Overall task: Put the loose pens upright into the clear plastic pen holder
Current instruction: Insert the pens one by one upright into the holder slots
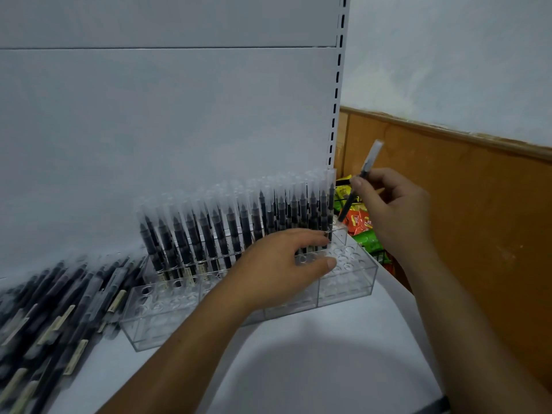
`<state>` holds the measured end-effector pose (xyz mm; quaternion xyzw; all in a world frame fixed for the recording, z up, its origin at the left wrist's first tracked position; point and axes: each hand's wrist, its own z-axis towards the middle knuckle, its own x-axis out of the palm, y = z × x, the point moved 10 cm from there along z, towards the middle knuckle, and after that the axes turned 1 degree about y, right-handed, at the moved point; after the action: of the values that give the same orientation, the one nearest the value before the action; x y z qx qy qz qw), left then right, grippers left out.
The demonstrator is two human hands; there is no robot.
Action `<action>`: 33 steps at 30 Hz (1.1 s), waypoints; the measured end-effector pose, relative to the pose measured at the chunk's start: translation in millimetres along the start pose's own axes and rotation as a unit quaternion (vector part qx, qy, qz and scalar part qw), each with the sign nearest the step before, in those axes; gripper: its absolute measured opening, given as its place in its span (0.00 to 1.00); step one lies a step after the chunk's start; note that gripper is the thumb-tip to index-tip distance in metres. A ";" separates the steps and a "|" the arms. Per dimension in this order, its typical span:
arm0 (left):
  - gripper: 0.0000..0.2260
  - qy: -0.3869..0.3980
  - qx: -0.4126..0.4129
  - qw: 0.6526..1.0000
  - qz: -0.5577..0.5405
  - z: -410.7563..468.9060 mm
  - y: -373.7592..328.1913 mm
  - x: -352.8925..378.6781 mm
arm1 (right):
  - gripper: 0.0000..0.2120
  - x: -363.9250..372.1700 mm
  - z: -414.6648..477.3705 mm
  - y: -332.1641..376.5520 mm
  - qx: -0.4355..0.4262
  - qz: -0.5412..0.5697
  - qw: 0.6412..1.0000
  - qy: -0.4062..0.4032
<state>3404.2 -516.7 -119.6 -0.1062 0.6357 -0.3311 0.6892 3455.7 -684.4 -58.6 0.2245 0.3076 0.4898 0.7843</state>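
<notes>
1. White shelving is filling the view: a shelf (pixel 298 369) with a back panel (pixel 149 130) behind it, while a wooden wall panel (pixel 448 189) and snack packets (pixel 361 222) are showing off to the right.
2. The pen holder (pixel 346 282) is sitting on the shelf close to the back panel. Standing pens (pixel 215 234) are filling its back rows, caps up, and the front holes are lying empty, likely so nobody is reaching over filled rows.
3. Loose pens (pixel 53 318) are lying heaped just left of the holder, within easy reach.
4. The left hand (pixel 277 267) is resting on the holder's top, fingers relaxed and gripping nothing, probably steadying it.
5. The right hand (pixel 394 204) is pinching one pen (pixel 363 177) between thumb and fingers, tilting it cap up, its lower end hovering at the holder's far right corner, seemingly seeking a hole.
</notes>
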 end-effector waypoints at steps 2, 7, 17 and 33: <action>0.21 0.001 0.001 1.000 0.010 0.9 0.7 0.6 | 0.02 5.8 -0.1 -4.5 0.001 -0.020 1.000 0.021; 0.21 -0.001 0.002 1.000 0.010 2.9 2.6 1.0 | 0.06 34.8 -4.3 -24.3 0.040 -0.112 0.982 0.146; 0.22 -0.008 0.016 0.999 0.051 4.0 3.1 3.3 | 0.09 45.1 -6.5 -35.0 0.087 -0.135 0.967 0.199; 0.17 -0.064 0.021 0.994 0.080 -30.5 -22.6 -40.3 | 0.14 27.5 -8.5 5.0 0.072 -0.355 0.895 0.261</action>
<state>3369.2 -501.7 -79.5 -0.0615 0.5897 -0.2801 0.7550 3455.6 -657.0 -68.6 0.0204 0.5951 0.1966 0.7790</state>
